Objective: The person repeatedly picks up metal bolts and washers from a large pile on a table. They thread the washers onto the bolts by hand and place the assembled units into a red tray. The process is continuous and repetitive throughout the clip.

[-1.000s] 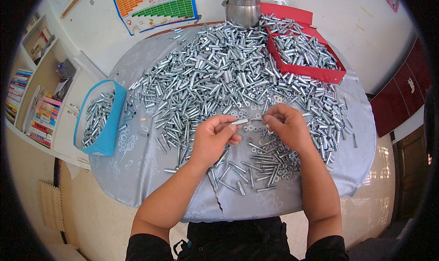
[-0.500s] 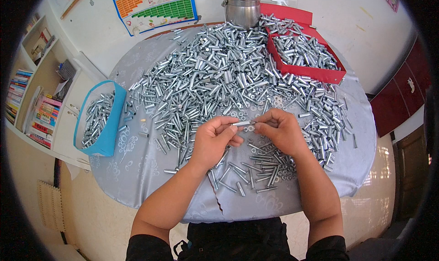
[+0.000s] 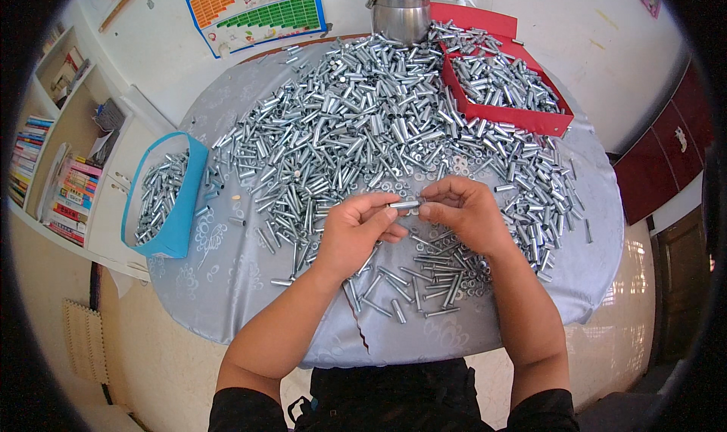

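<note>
Between my two hands, over the near side of a big metal heap, lies a short silvery expansion-bolt sleeve (image 3: 404,205), held level. Thumb and forefinger of my left hand (image 3: 354,231) pinch its left end. My right hand (image 3: 463,214) has its fingertips closed at the right end; whether a small nut or washer is between them is hidden. Loose bolts (image 3: 435,280) lie below my right hand, with nuts and washers (image 3: 473,280) beside them. Beyond the hands spreads a large pile of silvery sleeves and bolts (image 3: 348,121).
A blue box (image 3: 176,239) of metal sleeves stands at the left. The red box (image 3: 515,119) at the back right is heaped with similar parts. Behind the pile is a steel pot (image 3: 401,12). A grey cloth (image 3: 204,296) covers the round table; a bookshelf (image 3: 53,152) stands left.
Both hands stay nearly in place, and the right fingertips have closed up slightly against the sleeve's right end. The view has shifted a little.
</note>
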